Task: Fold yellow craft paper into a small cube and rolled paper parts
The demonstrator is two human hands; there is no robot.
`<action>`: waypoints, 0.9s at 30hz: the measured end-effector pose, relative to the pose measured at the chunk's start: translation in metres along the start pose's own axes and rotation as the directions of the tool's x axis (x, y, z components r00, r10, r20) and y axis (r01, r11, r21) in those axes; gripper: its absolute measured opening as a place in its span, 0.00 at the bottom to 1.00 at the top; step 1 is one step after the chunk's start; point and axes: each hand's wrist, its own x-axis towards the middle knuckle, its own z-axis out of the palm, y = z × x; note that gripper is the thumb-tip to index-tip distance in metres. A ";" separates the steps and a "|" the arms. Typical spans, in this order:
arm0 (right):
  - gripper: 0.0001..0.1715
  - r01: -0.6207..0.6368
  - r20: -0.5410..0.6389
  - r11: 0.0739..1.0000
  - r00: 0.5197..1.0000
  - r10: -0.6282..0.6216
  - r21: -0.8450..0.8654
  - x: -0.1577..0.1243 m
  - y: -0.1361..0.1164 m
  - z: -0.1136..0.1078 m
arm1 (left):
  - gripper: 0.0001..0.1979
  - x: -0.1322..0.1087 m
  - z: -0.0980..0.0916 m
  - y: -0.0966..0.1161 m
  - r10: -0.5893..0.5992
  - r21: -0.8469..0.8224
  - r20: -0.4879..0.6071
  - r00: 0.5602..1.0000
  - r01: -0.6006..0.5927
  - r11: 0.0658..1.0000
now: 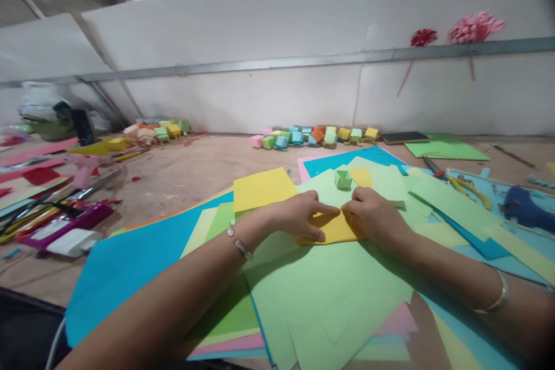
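A sheet of orange-yellow paper, folded along its near edge, lies on a stack of pale green sheets. My left hand holds its left part down, index finger stretched along the top and thumb at the near edge. On the right, my right hand has its fingers closed and pressed together at the same paper, partly hiding it. Just beyond my hands stands a small open green paper box. A yellow sheet lies beyond my left wrist.
Several small folded paper figures line the wall, with a phone to their right. Scissors, a blue glue gun and paper strips lie right. A pink glue gun and a purple case are left, beside blue sheets.
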 end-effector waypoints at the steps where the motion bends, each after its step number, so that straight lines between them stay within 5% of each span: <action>1: 0.16 0.031 0.002 1.000 1.000 -0.031 0.005 0.001 -0.001 -0.002 | 0.34 0.001 0.000 -0.001 0.004 0.002 0.003 1.000 -0.004 1.000; 5: 0.20 0.178 0.019 0.984 0.984 -0.178 0.029 0.001 -0.009 -0.010 | 0.32 0.002 -0.002 -0.001 0.011 0.006 0.020 1.000 -0.011 1.000; 13: 0.11 0.384 0.282 0.923 0.883 -0.376 0.029 -0.016 -0.030 -0.036 | 0.34 0.001 -0.003 0.001 0.006 0.011 0.021 1.000 -0.006 1.000; 16: 0.05 0.449 0.295 0.893 0.858 -0.421 -0.032 -0.030 -0.042 -0.044 | 0.35 0.001 -0.003 0.000 -0.011 -0.005 0.028 1.000 0.011 1.000; 19: 0.07 0.443 0.201 0.887 0.888 -0.414 -0.131 -0.038 -0.056 -0.045 | 0.35 -0.001 -0.004 0.001 -0.019 -0.012 0.031 0.999 0.020 1.000; 22: 0.22 0.352 0.113 0.898 0.936 -0.334 -0.264 -0.041 -0.066 -0.040 | 0.34 -0.002 -0.004 0.001 -0.016 -0.013 0.031 0.999 0.016 1.000; 27: 0.26 0.280 0.251 0.900 0.947 -0.202 -0.332 -0.048 -0.064 -0.027 | 0.34 -0.001 -0.003 0.000 -0.004 -0.014 0.038 0.999 0.005 1.000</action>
